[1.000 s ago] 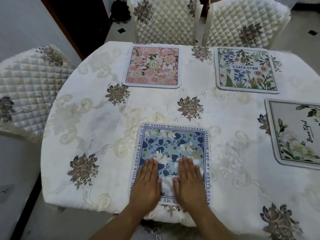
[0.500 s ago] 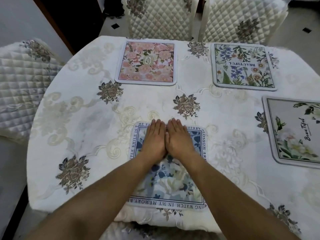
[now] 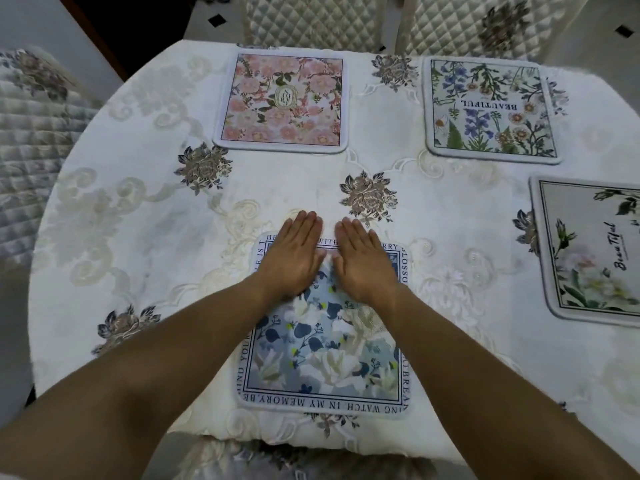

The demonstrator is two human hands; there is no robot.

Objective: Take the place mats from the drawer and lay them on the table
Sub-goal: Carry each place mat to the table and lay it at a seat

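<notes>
A blue floral place mat with a text border lies flat at the near edge of the table. My left hand and my right hand rest palm-down, fingers straight, on its far end, with the fingertips over the far edge onto the cloth. Neither hand holds anything. Further off lie a pink floral mat, a wildflower mat marked BEAUTIFUL and a white-flower mat at the right, partly cut off by the frame.
The round table wears a cream embroidered cloth. Quilted chairs stand at the left and at the far side. Another chair seat shows below the near edge.
Both hands slid from the mat's near end to its far edge, palms flat. In the last half second they parted slightly and the fingertips passed over the far edge.
</notes>
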